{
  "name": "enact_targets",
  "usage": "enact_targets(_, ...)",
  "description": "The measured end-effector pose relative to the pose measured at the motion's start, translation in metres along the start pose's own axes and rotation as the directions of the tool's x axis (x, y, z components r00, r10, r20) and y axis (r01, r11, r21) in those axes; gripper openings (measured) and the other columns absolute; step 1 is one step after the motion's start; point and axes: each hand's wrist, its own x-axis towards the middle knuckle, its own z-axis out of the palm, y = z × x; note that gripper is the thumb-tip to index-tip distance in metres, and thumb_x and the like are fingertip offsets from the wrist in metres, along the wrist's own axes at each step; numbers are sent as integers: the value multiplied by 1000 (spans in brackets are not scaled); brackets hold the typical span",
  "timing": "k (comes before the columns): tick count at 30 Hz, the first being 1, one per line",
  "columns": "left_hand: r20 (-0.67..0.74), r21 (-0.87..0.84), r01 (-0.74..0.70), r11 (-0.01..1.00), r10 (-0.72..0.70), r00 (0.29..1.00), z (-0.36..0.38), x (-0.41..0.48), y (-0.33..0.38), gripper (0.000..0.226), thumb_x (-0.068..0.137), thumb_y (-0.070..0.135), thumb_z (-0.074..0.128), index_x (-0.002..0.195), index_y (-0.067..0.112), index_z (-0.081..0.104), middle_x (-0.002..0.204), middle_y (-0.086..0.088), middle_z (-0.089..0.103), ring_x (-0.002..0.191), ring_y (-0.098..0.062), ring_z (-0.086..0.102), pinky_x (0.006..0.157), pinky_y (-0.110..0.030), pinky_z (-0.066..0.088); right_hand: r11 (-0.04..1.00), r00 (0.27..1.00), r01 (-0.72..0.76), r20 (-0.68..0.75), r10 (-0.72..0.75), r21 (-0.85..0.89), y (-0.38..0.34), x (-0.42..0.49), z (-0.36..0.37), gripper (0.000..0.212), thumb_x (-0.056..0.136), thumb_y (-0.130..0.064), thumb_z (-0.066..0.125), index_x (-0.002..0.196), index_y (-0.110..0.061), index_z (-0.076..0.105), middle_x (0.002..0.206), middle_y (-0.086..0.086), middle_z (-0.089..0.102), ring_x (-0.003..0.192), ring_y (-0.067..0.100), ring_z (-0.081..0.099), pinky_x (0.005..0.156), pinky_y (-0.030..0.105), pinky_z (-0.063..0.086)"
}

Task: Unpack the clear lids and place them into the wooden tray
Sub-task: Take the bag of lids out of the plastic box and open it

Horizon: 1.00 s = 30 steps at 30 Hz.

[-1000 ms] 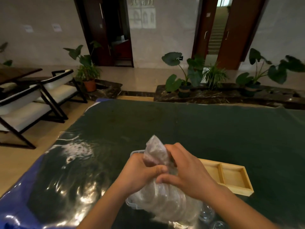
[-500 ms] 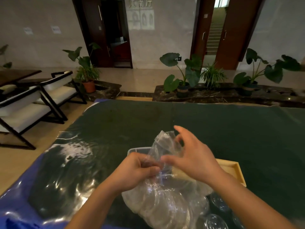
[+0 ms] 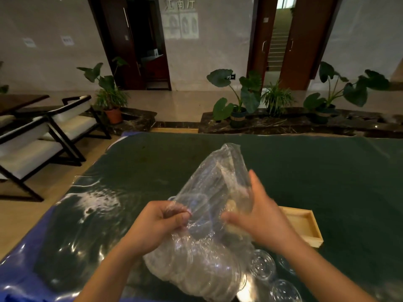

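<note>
A clear plastic bag (image 3: 214,179) stands over the table in front of me, its mouth pulled wide and pointing up. A stack of clear round lids (image 3: 196,271) fills the bag's bottom. My left hand (image 3: 161,223) pinches the bag's left edge. The fingers of my right hand (image 3: 259,216) are spread and pushed into the bag's mouth on the right side. The wooden tray (image 3: 305,225) lies behind my right hand, mostly hidden by it. Three loose clear lids (image 3: 261,265) rest on the table at the lower right.
The table wears a dark green cloth (image 3: 327,182) with glossy plastic film (image 3: 72,225) over its left part. A clear container's rim (image 3: 172,198) peeks out behind the bag. White chairs (image 3: 32,144) stand to the left, potted plants (image 3: 239,101) beyond the far edge.
The twisted bag top has been opened and pulled wide. My right hand let go of the knot and moved into the bag's mouth; my left hand still grips the edge.
</note>
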Motion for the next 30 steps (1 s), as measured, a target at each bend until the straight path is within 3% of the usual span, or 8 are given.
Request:
enact_targets(2, 11, -8, 3, 1000, -3, 1000, -5, -1, 1, 11, 80, 24, 76, 83, 16, 82, 69, -11, 76, 63, -16, 71, 62, -22, 56, 995, 997, 79, -20, -80, -60, 8, -3, 1, 71, 75, -61, 72, 138, -39, 47, 114, -20, 69, 91, 2, 67, 81, 39, 60)
enact_targets(4, 23, -4, 10, 1000, -9, 1000, -10, -4, 1, 15, 78, 27, 75, 88, 20, 83, 72, -13, 77, 64, -17, 71, 64, -24, 57, 981, 992, 61, -124, -39, 183, 15, 9, -21, 5, 93, -26, 68, 94, -25, 73, 68, -1, 74, 54, 11, 66, 64, 53, 60)
enact_targets(9, 22, -18, 17, 1000, -16, 1000, -6, -3, 1, 13, 77, 27, 75, 86, 24, 83, 72, -15, 77, 62, -17, 70, 65, -25, 58, 943, 999, -8, 48, -9, 334, 17, 20, -62, 14, 93, -28, 65, 95, -18, 75, 71, 11, 73, 49, 17, 61, 59, 41, 55)
enact_targets(14, -9, -34, 46, 998, -46, 999, -9, 2, -5, 11, 78, 23, 76, 85, 19, 82, 72, -19, 76, 61, -19, 69, 63, -25, 58, 985, 998, 19, 48, -27, 172, 29, 8, -45, 69, 66, -51, 85, 127, -37, 58, 107, -10, 73, 90, 7, 72, 77, 31, 60)
enact_targets(19, -23, -82, 91, 992, -93, 995, -14, 9, -15, 18, 76, 28, 77, 89, 17, 83, 70, -15, 75, 61, -20, 69, 63, -26, 58, 950, 999, 36, -15, -33, 311, 28, 25, -46, 20, 91, -17, 70, 111, -16, 67, 74, 12, 75, 45, 21, 59, 40, 33, 51)
enact_targets(22, -30, -102, 90, 991, -93, 995, -19, 12, -22, 20, 75, 29, 78, 91, 17, 83, 72, -14, 77, 63, -19, 71, 62, -25, 57, 879, 1000, -3, 8, -1, 478, 29, 30, -60, 16, 94, -22, 66, 95, -7, 71, 75, 30, 68, 45, 23, 54, 43, 32, 47)
enact_targets(25, 11, -93, 106, 990, -106, 994, -23, 15, -29, 21, 75, 28, 80, 92, 16, 83, 75, -13, 78, 66, -20, 72, 63, -25, 58, 870, 992, -14, 117, -50, 493, 21, 28, -60, 30, 79, -33, 77, 89, -5, 70, 82, 21, 74, 53, 24, 61, 52, 33, 52)
enact_targets(30, -1, -50, 147, 988, -147, 989, -18, 18, -37, 25, 75, 31, 81, 98, 22, 82, 88, -8, 81, 80, -18, 77, 82, -37, 61, 861, 997, 54, 23, -76, 505, -2, 39, -44, 11, 93, -16, 68, 89, -6, 71, 67, 15, 71, 38, 15, 47, 36, 24, 37)
